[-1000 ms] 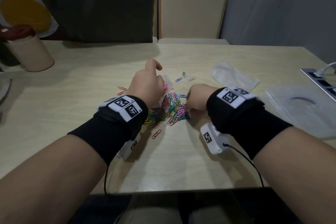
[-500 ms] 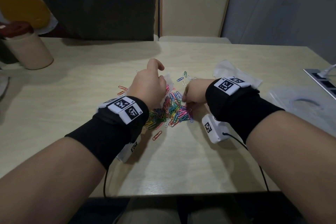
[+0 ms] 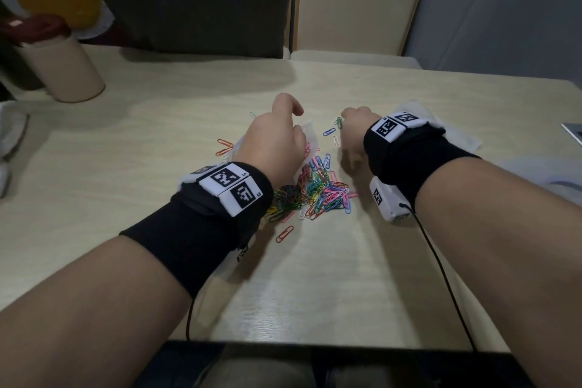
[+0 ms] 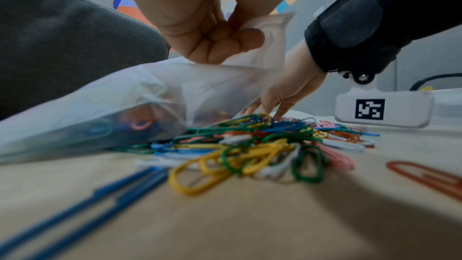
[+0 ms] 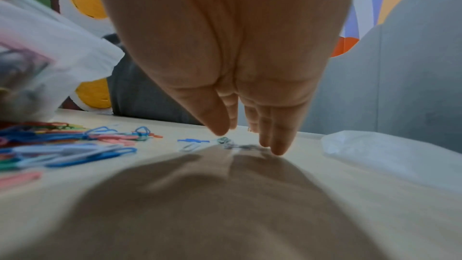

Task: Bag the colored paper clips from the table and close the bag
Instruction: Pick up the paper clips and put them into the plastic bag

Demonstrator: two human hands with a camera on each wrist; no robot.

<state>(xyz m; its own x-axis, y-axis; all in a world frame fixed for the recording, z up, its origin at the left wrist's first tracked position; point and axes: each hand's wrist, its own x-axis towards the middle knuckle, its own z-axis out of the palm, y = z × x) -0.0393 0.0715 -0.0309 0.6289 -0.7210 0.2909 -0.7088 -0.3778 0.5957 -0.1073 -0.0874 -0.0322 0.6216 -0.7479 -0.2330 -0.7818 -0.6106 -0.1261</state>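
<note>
A pile of coloured paper clips (image 3: pixel 315 189) lies mid-table, also seen close in the left wrist view (image 4: pixel 250 145). My left hand (image 3: pixel 274 142) pinches the rim of a translucent bag (image 4: pixel 125 102) between thumb and curled fingers (image 4: pixel 225 41). The bag slopes down to the table beside the pile, with a few clips inside. My right hand (image 3: pixel 352 132) reaches past the pile with straight fingers; its fingertips (image 5: pixel 277 149) touch the table at a few scattered clips (image 5: pixel 225 140). Loose orange clips (image 3: pixel 284 234) lie nearer me and at the left (image 3: pixel 224 145).
A beige cup (image 3: pixel 63 69) with a red lid stands far left. Another crumpled plastic bag (image 3: pixel 456 132) lies behind my right wrist, and clear plastic (image 3: pixel 560 173) at the right edge. Two chairs stand beyond the table. The table's near edge (image 3: pixel 315 343) is close to me.
My right hand has left the pile's right side and moved away from me to the scattered clips beyond it. My left hand has kept hold of the bag.
</note>
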